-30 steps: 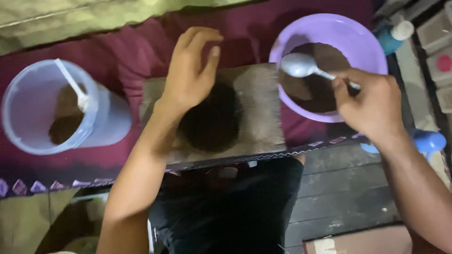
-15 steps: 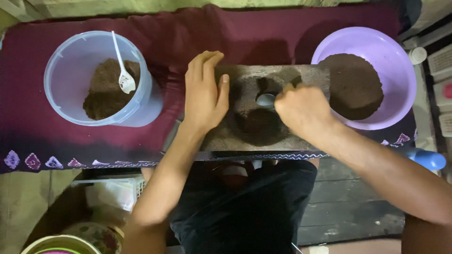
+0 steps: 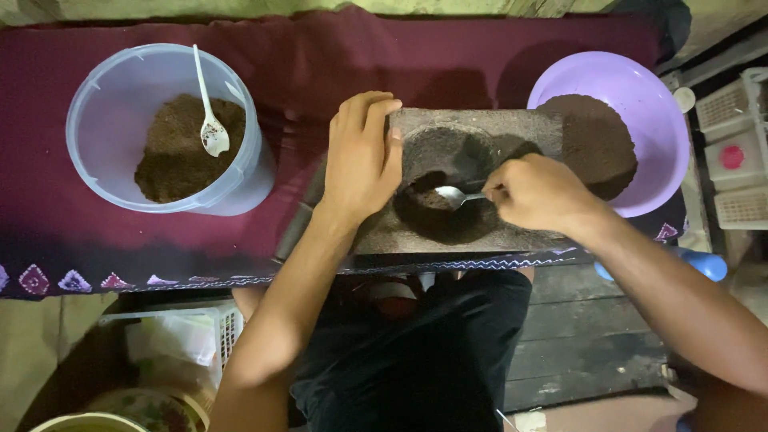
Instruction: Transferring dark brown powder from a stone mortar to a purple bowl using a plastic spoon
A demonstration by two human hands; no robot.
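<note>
The right hand (image 3: 540, 194), its grip pinching the spoon (image 3: 450, 194), has drawn back toward three o'clock; the left hand (image 3: 362, 156) stays spread flat on the stone block (image 3: 480, 128).

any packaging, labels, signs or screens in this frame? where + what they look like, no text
No signs or screens.
Clear tub, left on the maroon cloth: round, bluish plastic, brown powder and a white spoon inside; no label seen.
White crates, far right edge: slotted plastic, one holding something with a round red patch, too blurred to tell.
Clear plastic bag, bottom left in a white basket: crumpled, contents unclear.
</note>
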